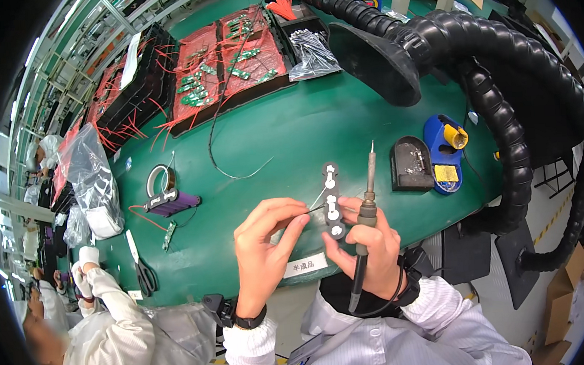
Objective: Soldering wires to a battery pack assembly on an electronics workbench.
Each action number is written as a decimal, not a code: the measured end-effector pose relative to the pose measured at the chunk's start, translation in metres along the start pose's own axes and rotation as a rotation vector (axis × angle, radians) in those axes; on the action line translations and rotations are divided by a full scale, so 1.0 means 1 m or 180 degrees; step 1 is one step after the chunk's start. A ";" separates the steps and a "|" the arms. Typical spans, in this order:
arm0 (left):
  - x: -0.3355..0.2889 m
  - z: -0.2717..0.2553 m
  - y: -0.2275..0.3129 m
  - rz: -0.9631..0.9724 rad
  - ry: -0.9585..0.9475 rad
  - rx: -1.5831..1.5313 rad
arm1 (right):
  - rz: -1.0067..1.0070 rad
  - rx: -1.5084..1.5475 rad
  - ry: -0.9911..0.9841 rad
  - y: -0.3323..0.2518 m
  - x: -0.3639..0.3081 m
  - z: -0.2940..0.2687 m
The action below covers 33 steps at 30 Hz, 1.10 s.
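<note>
In front of me a black-ended battery pack (331, 192) stands on the green bench, its top carrying silvery metal tabs. My left hand (263, 243) is closed in a pinch on a thin black wire (316, 209) that reaches the pack's left side. A soldering iron (367, 212) is gripped in my right hand (378, 254), with its tip pointing up and away from the pack. Thumb and fingertips of that same hand also touch the pack's near part. A pale thin strand, perhaps solder, shows beside the black wire.
Left are a purple battery pack (174, 202), a tape roll (160, 180) and scissors (144, 272). A blue iron stand (438, 135) and a black tub (411, 166) sit right. Circuit-board trays (194, 118) and a fume duct (382, 63) lie beyond. A co-worker (123, 326) works at left.
</note>
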State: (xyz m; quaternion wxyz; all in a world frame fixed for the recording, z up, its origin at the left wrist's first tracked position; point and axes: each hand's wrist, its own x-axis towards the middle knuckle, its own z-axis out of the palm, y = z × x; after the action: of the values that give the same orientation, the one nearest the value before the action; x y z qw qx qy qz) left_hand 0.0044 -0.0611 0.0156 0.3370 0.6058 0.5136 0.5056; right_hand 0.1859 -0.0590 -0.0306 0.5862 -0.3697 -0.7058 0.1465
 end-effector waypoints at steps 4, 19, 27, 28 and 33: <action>-0.010 -0.001 -0.003 -0.0634 0.0062 -0.0841 | -0.0121 0.0145 -0.0180 0.008 0.006 -0.010; -0.033 0.010 0.007 -0.1675 -0.0075 -0.2196 | -0.0986 0.0070 -0.0831 0.044 0.036 -0.043; -0.045 0.018 0.014 -0.1808 0.0036 -0.2624 | -0.0380 0.0102 -0.0609 -0.015 -0.008 -0.045; -0.047 0.021 0.016 -0.1826 0.0050 -0.2729 | -0.0301 0.0145 -0.0681 -0.022 -0.011 -0.043; -0.050 0.028 0.020 -0.1802 -0.0031 -0.2908 | -0.0290 0.0266 -0.0213 -0.022 -0.017 -0.015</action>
State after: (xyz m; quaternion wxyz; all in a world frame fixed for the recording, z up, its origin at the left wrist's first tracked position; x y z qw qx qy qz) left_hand 0.0393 -0.1115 0.0135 0.6918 0.2376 0.3831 0.5641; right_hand 0.1931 -0.0893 -0.0253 0.5832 -0.3073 -0.7344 0.1613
